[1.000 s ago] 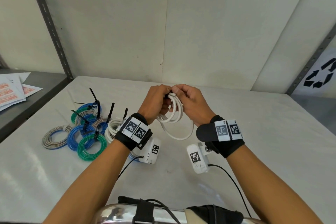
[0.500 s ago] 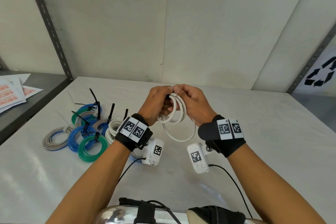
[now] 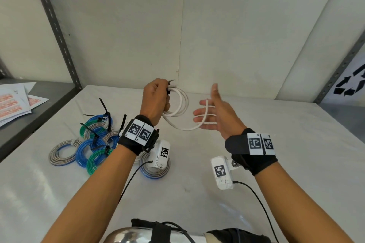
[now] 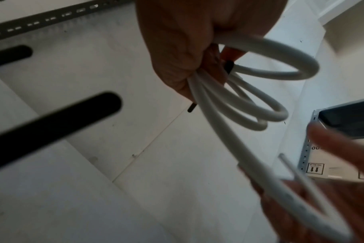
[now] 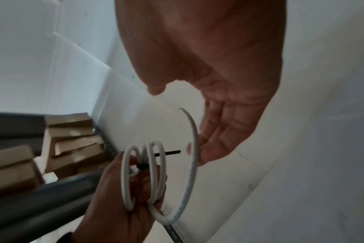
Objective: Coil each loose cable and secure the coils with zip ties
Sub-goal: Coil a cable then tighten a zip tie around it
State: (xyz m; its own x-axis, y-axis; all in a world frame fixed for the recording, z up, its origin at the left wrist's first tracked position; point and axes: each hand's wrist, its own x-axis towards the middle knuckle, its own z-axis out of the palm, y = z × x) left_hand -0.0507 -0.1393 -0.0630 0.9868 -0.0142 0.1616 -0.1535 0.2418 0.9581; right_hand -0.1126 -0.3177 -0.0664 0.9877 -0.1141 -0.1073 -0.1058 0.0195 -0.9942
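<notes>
Above the bench (image 3: 246, 163), the white cable (image 3: 178, 104) is clenched in the left hand (image 3: 155, 98) at the gathered loops, where a black zip tie (image 5: 166, 152) is seen. It is judged light and springy. Its tail crosses the released right hand (image 3: 216, 112).

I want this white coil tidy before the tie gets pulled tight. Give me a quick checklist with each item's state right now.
1. Left hand grips the white cable coil: ok.
2. Black zip tie is at the gripped bunch: ok; whether it is locked: cannot tell.
3. All cable is gathered into the coil: not ok, a free end arcs out across the right hand's fingers.
4. Right hand holds that end: not ok, its fingers are straight.
5. Finished coils lie clear of the work: ok, on the table to the left.
</notes>
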